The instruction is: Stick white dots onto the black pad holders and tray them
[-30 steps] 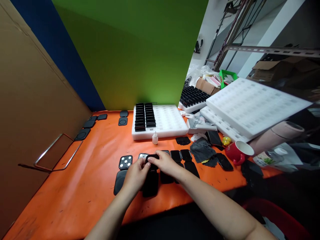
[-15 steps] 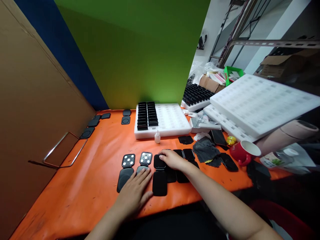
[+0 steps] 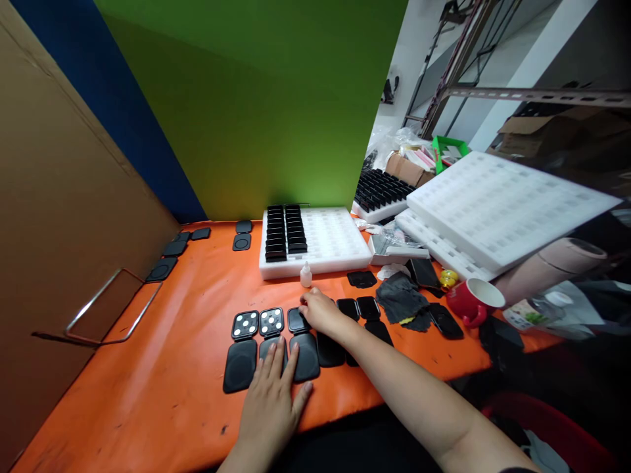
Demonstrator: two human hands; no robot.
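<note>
A: What is the left hand (image 3: 270, 401) doing?

B: It is lying palm down with its fingers spreading apart. The fingertips are covering part of the second dotted hinged pad (image 3: 271, 322), on its lower panel, and the index finger is lapping over the left edge of the plain hinged pad (image 3: 305, 361).

A: And the right hand (image 3: 321, 312)?

B: It is overlapping the right side of the plain pad's upper panel. Its fingers are bunching together, but I cannot tell whether they are pinching the edge or only touching it.

A: Where is that plain pad sitting?

B: It is lying unfolded near the front of the orange tabletop (image 3: 172, 368), third in a row. The first dotted hinged pad (image 3: 245, 324) is starting the row at the left; both dotted ones are showing five white dots on their upper panels. More black hinged pads (image 3: 368, 307) are lying to the right, partly hiding under the right forearm.

A: Anything beyond the hands?

B: A white dropper bottle (image 3: 305, 276) is standing upright before a white foam tray (image 3: 340, 243), which is holding two columns of black pieces (image 3: 296, 230).
</note>
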